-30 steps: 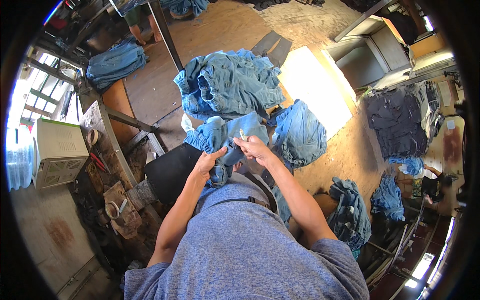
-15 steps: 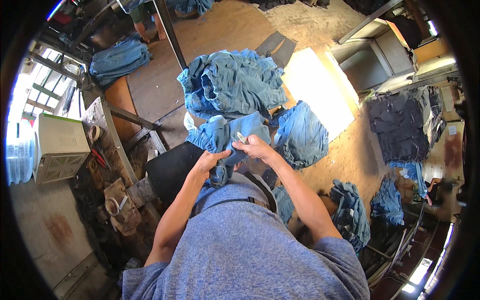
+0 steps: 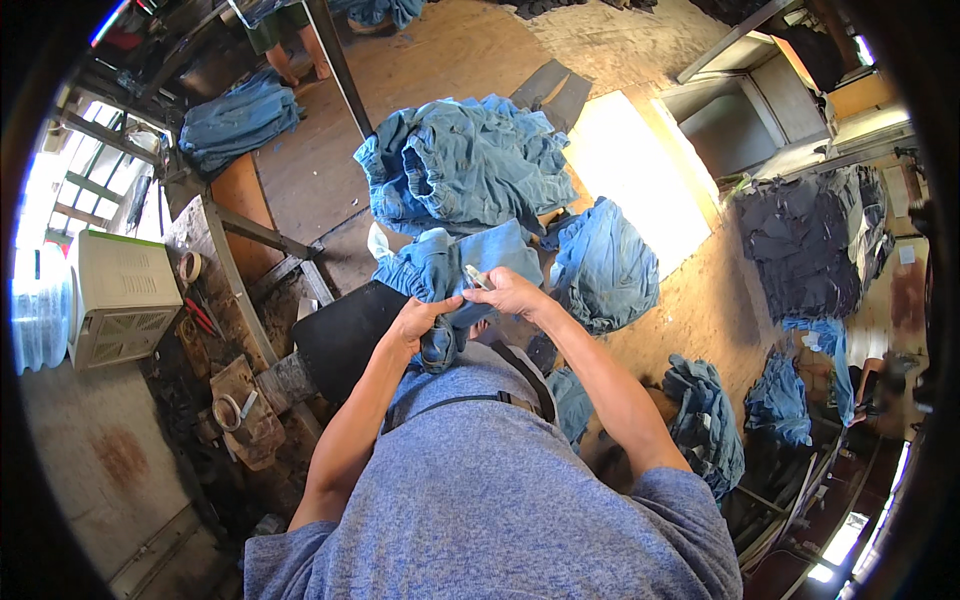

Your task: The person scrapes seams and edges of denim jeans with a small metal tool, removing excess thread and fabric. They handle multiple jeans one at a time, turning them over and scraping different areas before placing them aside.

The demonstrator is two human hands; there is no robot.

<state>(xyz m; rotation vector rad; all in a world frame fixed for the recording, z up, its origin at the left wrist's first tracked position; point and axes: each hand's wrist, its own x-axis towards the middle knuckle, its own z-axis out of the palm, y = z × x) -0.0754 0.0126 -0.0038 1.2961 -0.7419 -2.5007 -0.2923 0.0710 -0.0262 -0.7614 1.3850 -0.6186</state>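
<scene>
Moved right hand closer to left hand since 1 second ago.
Clamping blue denim garment at 12 o'clock in left, pinching small pale item in right, with both nearly touching; keeping cloth close in, probably for steadiness and clear sight.

White glare on floor, blackened fisheye edges

blue denim garment, crumpled, gripped in left fingers. small pale object pinched by right fingers, end poking out.
</scene>
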